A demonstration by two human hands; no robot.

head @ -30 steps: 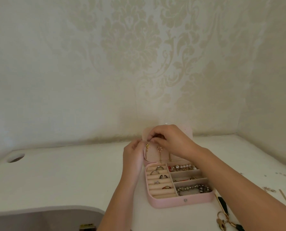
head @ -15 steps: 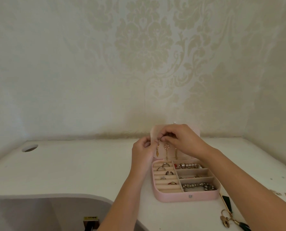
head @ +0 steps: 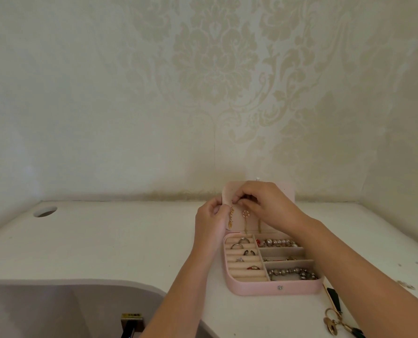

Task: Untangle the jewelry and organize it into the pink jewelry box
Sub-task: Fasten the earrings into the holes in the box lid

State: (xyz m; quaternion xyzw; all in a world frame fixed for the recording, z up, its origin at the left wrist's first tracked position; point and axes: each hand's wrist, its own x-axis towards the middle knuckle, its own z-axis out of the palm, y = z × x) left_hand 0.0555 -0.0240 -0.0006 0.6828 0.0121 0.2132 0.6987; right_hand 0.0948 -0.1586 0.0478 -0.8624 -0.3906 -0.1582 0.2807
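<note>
The pink jewelry box (head: 264, 287) sits open on the white desk (head: 105, 240), with rings and beads already sorted in its tray. The left hand (head: 209, 223) grips the edge of the upright lid (head: 288, 189), likely to steady it. The right hand (head: 268, 203) pinches the top of a gold chain (head: 245, 213), apparently hooking it to hang straight.

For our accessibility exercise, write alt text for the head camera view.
The left hand holds the raised lid of an open pink jewelry box while the right hand pinches gold earrings hanging there; rings and beaded bracelets lie below.
</note>
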